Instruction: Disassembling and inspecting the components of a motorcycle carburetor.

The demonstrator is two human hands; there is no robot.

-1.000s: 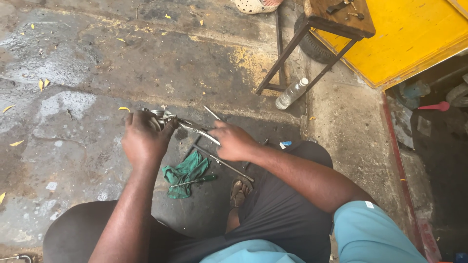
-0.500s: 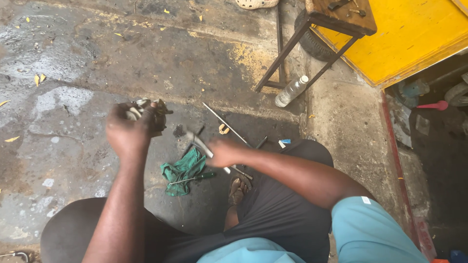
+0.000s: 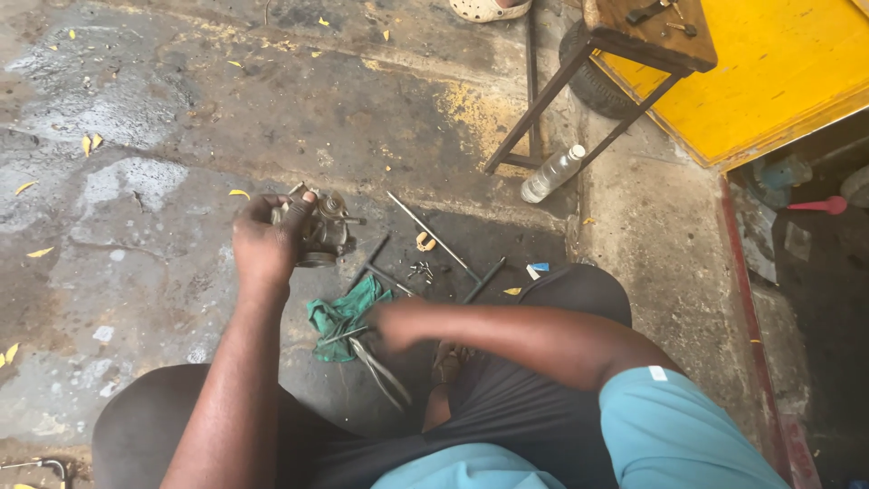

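A small metal engine part [image 3: 321, 231], probably a carburettor, was held up off the concrete floor [image 3: 136, 118] in the left hand [image 3: 267, 240], fingers curled around it. The right hand [image 3: 391, 323] was blurred low over the green rag [image 3: 342, 314], and whether it was closed on a tool could not be told; pliers [image 3: 380, 367] lay just beside it. Long rods [image 3: 433, 234] and small screws [image 3: 420, 269] lay loose on the floor near the rag. Judged from the loose pieces, stripping was well along, with the body not yet fully apart. A plastic bottle [image 3: 552, 174] lay by the stool [image 3: 625, 54].
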